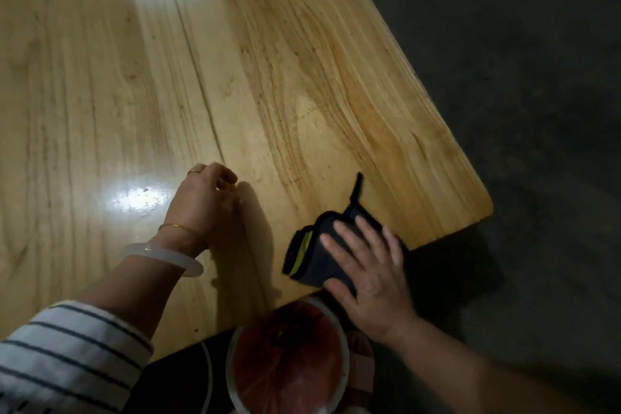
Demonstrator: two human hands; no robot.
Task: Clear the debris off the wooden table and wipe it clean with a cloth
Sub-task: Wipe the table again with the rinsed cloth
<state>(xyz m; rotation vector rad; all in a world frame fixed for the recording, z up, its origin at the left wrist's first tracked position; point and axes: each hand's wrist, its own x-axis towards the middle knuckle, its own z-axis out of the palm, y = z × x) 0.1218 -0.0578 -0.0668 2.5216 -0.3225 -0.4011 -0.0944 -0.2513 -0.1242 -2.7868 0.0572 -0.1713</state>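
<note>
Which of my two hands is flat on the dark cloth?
The right hand: its fingers are spread flat on the dark cloth near the table corner. The left hand, wearing the white bangle, is over bare wood.

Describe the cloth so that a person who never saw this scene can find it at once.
Start at the near right corner of the wooden table. The cloth lies there by the edge, under the flat right hand. It is the only dark object on the pale wood, with a yellow-green strip along one side.
</note>
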